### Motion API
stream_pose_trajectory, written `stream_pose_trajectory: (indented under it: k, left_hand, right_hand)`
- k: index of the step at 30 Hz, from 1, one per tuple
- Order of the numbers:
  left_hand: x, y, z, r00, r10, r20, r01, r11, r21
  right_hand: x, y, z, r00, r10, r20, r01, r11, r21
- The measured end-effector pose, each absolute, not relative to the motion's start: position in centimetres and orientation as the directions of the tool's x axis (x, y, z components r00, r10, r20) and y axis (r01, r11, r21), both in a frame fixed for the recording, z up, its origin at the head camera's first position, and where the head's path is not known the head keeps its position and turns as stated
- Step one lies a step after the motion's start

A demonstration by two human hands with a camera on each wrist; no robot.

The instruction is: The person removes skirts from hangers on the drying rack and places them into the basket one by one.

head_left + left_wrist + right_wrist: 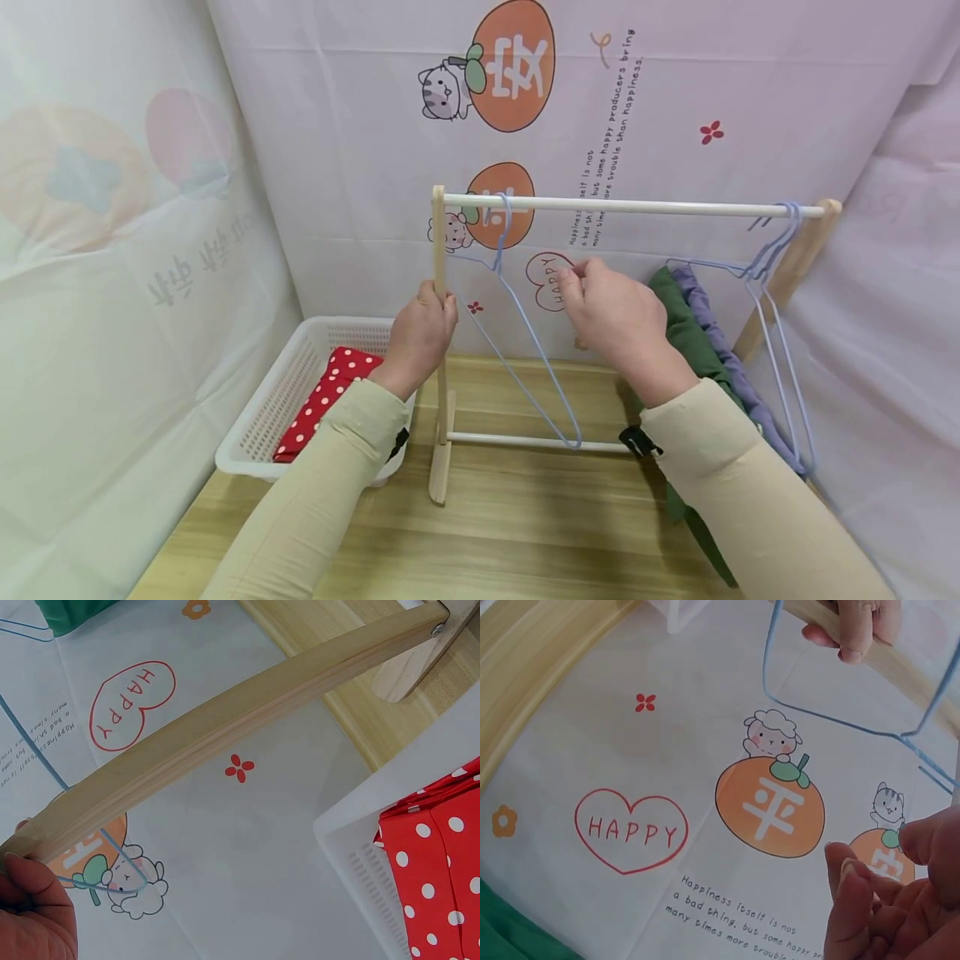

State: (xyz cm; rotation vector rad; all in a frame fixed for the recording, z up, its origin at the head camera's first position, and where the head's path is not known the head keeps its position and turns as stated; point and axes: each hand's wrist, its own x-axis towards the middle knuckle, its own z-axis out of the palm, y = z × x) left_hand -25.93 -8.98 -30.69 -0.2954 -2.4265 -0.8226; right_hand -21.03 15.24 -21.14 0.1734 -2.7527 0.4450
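White basket (300,379) holds folded red dotted cloth (326,404); left fingers (448,312) grip wooden post (440,242), right fingers (847,911) loosely curled

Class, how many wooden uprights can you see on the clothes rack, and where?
2. The left upright is gripped by the left hand; the right upright stands at the opposite end, its lower part hidden behind purple cloth. No others show.

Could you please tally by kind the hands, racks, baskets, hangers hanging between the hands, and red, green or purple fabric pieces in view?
Left hand and right hand: 2
Clothes rack: 1
White basket: 1
Blue hanger: 1
Red polka-dot fabric, green fabric and purple fabric: 3
Total: 8
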Motion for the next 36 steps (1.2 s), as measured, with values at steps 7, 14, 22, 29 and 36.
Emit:
stream_pose_trajectory:
  k: [7, 14, 22, 29, 36]
  left_hand:
    - [-26.0, -9.0, -30.7, -0.824, 0.033, 0.566, 0.37, 0.787, 0.493]
    - [-26.0, -9.0, -30.7, -0.832, 0.029, 0.554, 0.367, 0.777, 0.511]
    - [-25.8, -8.9, -30.7, -0.83, 0.024, 0.557, 0.365, 0.777, 0.512]
    - [-25.9, -8.9, -30.7, -0.829, 0.021, 0.559, 0.364, 0.779, 0.511]
    - [-25.8, -8.9, -30.6, -0.841, 0.016, 0.541, 0.355, 0.771, 0.529]
  right_hand:
    - [-20.5, 16.6, -20.5, -0.942, -0.049, 0.332, -0.129, 0.966, -0.223]
    - [-20.1, 17.9, -20.0, -0.946, -0.036, 0.322, -0.099, 0.978, -0.182]
    - [-19.6, 19.6, -19.2, -0.936, -0.015, 0.353, -0.062, 0.99, -0.123]
    - [-19.5, 22.1, -17.7, -0.948, 0.027, 0.318, -0.003, 0.996, -0.094]
    - [-19.2, 24.6, -17.0, -0.964, 0.062, 0.257, 0.05, 0.997, -0.053]
